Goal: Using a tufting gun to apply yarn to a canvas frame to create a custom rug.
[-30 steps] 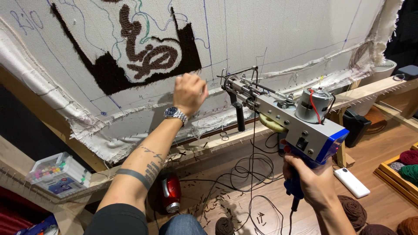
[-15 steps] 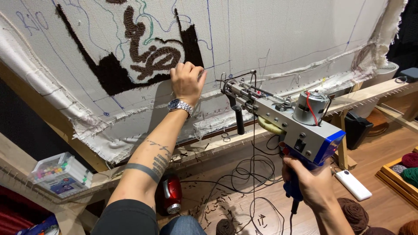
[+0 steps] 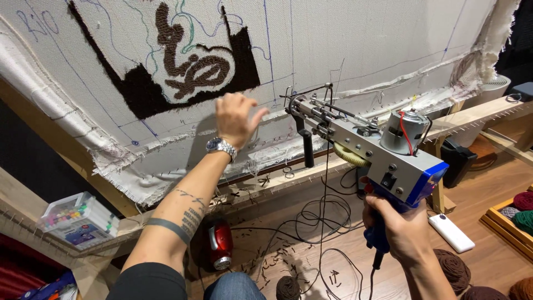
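Two hands are engaged: the tufting gun (image 3: 363, 147) is gripped firmly around its blue handle by the right hand (image 3: 402, 230), at four o'clock from the tufted brown-and-black patch (image 3: 186, 69). The left hand (image 3: 236, 116) is held open, empty, against the stretched backing cloth (image 3: 355, 44). For clean loops, the needle is best kept square and pressed firmly to the cloth.

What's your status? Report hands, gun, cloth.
Left hand open against cloth. Right hand gripping tufting gun, needle just off cloth. Cords hang below.
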